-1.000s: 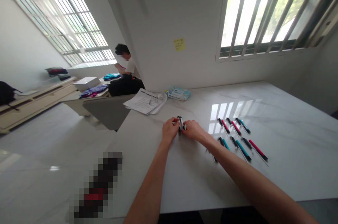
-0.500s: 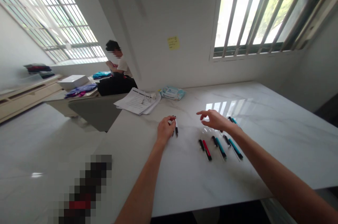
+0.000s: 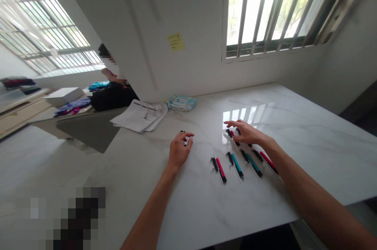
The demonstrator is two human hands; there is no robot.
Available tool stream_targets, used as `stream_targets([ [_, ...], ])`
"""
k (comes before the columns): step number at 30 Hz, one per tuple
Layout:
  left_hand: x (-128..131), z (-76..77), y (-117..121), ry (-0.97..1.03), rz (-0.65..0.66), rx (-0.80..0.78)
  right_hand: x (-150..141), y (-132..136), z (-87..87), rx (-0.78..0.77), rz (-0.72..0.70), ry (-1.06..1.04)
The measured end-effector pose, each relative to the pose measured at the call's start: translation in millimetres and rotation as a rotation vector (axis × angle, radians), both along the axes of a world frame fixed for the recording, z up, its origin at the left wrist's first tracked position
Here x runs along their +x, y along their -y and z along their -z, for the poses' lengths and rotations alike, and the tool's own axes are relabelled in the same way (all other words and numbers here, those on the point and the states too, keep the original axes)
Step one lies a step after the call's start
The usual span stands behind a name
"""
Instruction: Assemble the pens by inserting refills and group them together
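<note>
My left hand rests on the marble-patterned table with curved fingers, thumb and forefinger apart. Behind and under its fingers, dark pen pieces show only in part. My right hand reaches over the back group of pen parts, forefinger stretched out, thumb close to a red pen barrel; whether it touches cannot be made out. In front lies a row of pen parts, each set with a black piece, a thin white refill and a coloured barrel: a red barrel, teal barrels and another red barrel beside my right forearm.
Stapled papers and a blue-white wipes packet lie at the table's back left. A yellow note is on the wall. Farther left, a person sits by a white box and folded cloth.
The view has turned right. My right hand has moved rightward over the back pen parts. My left fingers have spread from near the two dark pen pieces, which the hand now mostly covers.
</note>
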State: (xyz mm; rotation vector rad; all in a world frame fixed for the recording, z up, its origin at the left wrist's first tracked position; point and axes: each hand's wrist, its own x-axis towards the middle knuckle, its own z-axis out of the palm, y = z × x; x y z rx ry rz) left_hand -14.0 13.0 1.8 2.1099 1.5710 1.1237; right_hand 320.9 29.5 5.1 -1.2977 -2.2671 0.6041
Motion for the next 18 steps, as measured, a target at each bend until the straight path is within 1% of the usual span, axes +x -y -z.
stream_targets([
  [6,3.4,-3.2,1.0,0.026,0.010,-0.002,1.4,-2.9,8.2,0.013,0.011,-0.006],
  [18,9.9,-3.7,5.3,0.031,0.041,-0.021,-2.9,-6.8,14.3,0.039,0.081,0.008],
])
